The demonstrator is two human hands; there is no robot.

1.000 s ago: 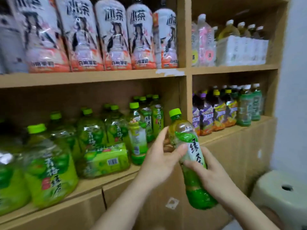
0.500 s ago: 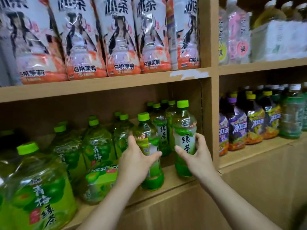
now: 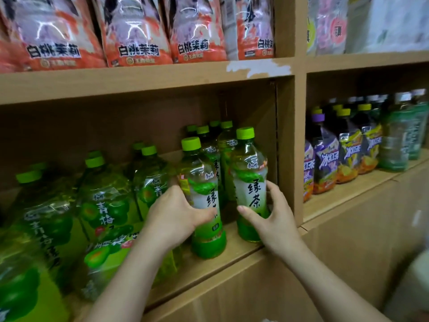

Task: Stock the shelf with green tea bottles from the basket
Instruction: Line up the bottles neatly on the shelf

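Green tea bottles, two at the front of the middle shelf [image 3: 232, 254], both upright.
Right hand [image 3: 274, 219] wraps the right bottle [image 3: 249, 182] beside the divider; left hand [image 3: 176, 217] wraps the left bottle [image 3: 204, 196]. More green-capped bottles [image 3: 222, 145] stand behind; larger plum tea bottles [image 3: 102, 201] to the left.

The wooden shelf [image 3: 148, 82] is viewed close up from head height, facing forward and slightly downward.
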